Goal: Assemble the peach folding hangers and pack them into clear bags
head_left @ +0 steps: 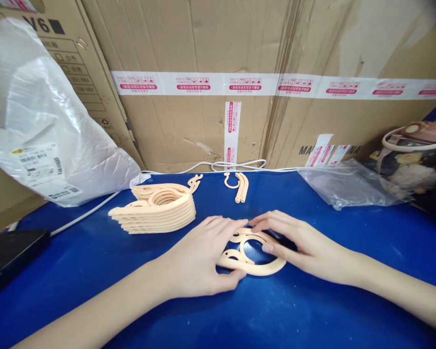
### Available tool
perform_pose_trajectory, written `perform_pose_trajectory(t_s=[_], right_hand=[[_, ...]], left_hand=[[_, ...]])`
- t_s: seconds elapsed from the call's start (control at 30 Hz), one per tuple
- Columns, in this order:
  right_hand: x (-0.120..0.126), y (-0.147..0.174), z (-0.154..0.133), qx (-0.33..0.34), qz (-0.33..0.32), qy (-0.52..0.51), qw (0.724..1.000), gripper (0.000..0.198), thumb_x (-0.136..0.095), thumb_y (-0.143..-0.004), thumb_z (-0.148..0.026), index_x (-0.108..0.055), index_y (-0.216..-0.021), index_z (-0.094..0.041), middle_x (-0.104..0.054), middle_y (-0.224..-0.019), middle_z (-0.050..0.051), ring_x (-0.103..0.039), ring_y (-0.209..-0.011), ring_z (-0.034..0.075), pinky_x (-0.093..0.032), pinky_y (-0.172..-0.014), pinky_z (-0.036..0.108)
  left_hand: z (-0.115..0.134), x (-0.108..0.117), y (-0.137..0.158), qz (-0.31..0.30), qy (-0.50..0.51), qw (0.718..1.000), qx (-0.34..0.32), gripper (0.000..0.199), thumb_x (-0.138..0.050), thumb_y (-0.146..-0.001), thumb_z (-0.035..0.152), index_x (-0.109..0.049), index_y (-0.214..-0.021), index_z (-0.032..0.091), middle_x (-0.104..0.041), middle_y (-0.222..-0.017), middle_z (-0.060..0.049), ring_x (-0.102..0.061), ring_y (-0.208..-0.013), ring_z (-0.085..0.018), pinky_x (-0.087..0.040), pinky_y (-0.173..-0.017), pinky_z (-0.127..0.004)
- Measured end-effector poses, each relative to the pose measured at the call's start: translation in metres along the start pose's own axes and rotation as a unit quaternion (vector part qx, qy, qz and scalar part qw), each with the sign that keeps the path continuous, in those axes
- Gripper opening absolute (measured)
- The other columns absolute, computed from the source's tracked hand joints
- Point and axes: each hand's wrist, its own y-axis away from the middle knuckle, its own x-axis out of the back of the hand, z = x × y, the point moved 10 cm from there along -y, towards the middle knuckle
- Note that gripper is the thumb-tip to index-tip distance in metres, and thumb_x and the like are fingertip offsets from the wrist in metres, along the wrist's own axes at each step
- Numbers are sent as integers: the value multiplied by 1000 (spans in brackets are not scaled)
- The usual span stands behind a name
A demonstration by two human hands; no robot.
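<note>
Cream plastic, by its look, forms the hanger (265,269) lying flat on the blue table (294,315), in the middle of the scene between the two hands. Its two curved bars enclose a ring, with a smaller loop at the left.

The left hand (198,264) grips the hanger's left end, thumb at the near edge and fingers reaching over to the far side, so that part of it is hidden. The right hand (305,242) holds the far bar, its fingertips on the far edge and its thumb over the ring side.

To the left and farther off stands a neat stack (163,215) of matching hangers, with small hooks (194,182) at its far right corner. Loose pieces (242,188), a hook and two short bars side by side, lie beyond the hands near the far edge.

A white bag (58,121) slumps at far left, with a dark device (14,257) nearer. At far right a clear bag (349,184) lies beside a pouch (414,169). Taped cartons (185,126) wall off the far side.
</note>
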Motion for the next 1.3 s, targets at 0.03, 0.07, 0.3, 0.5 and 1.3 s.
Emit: perform_pose_trajectory(t_s=[0.03,0.07,0.3,0.5,1.3], right_hand=[[6,0,7,-27,26,-1,999,24,-47,-96,-39,-57,-112,-23,-60,-116,6,-53,-108,20,-42,-93,33],[10,0,16,-59,46,0,997,25,-48,-95,-41,-57,-109,-23,-61,-109,5,-56,-101,19,-44,-87,33],[-5,-1,44,-159,-8,-249,955,39,-49,-91,-52,-53,-72,-18,-45,-59,-5,-40,-54,10,-30,-52,25],[-10,-2,37,-164,3,-375,913,34,-58,-88,-45,-51,-70,-17,-37,-55,-7,-28,-49,7,-19,-46,25],[-2,3,24,-154,18,-406,901,40,-53,-89,-53,-59,-84,-15,-40,-54,-6,-30,-49,8,-20,-47,25]], left_hand=[[1,2,-1,8,-1,1000,-1,64,-66,-75,32,-42,-133,19,-56,-128,-9,-53,-115,-27,-43,-101,-45],[1,4,-1,18,-2,1000,-3,64,-66,-74,30,-42,-133,19,-56,-127,-8,-53,-114,-26,-44,-99,-43],[10,27,-1,107,-59,992,-36,59,-64,-75,26,-42,-129,17,-51,-128,-9,-52,-112,-23,-46,-94,-37],[18,29,3,125,-100,985,-66,66,-63,-75,29,-37,-134,12,-49,-132,-13,-49,-117,-26,-44,-97,-40],[45,45,-1,113,-197,970,-92,64,-57,-88,46,-36,-137,12,-52,-134,-17,-50,-120,-32,-43,-99,-47]])
